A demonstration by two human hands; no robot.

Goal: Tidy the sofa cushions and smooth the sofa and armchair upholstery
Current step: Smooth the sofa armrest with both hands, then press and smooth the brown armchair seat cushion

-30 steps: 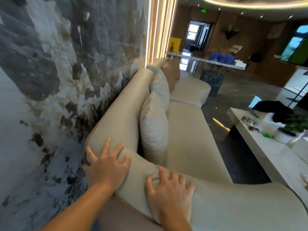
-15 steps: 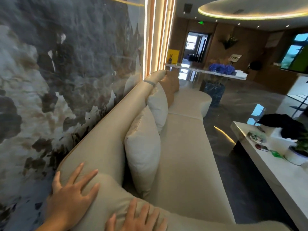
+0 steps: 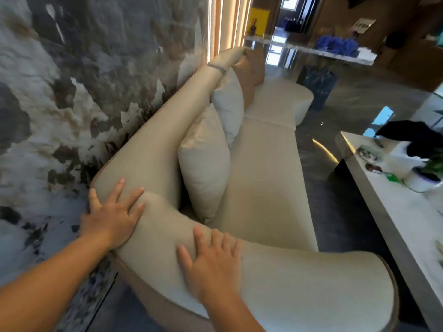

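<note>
- The sofa (image 3: 263, 178) is set with its backrest against the marbled wall (image 3: 72, 92); the seat runs from the near armrest to the far end. Risk: if the upholstery is pressed toward the wall-side edge, the backrest could be rubbed against the wall surface, and the fabric could be scuffed.
- The near armrest (image 3: 299, 283) spans the bottom of the view, from the wall-side corner to the coffee-table side. Risk: if the strokes are made in opposing directions, fabric could be bunched into a ridge between the hands rather than flattened.
- The nearest cushion (image 3: 203, 168) is propped upright against the backrest, just beyond the armrest; a second cushion (image 3: 229, 111) and a tan cushion (image 3: 251, 75) are lined up behind it toward the far end. Risk: a sweep carried off the inner armrest edge could tip the nearest cushion onto the seat.
- The right hand (image 3: 213, 262) is laid flat on top of the armrest, fingers spread, nothing gripped. Risk: uneven pressure could leave palm marks in the nap.
- The left hand (image 3: 112, 216) is laid flat over the wall-side corner where backrest and armrest meet, fingers spread, nothing held. Risk: the fingers could be pinched between sofa and wall.
</note>
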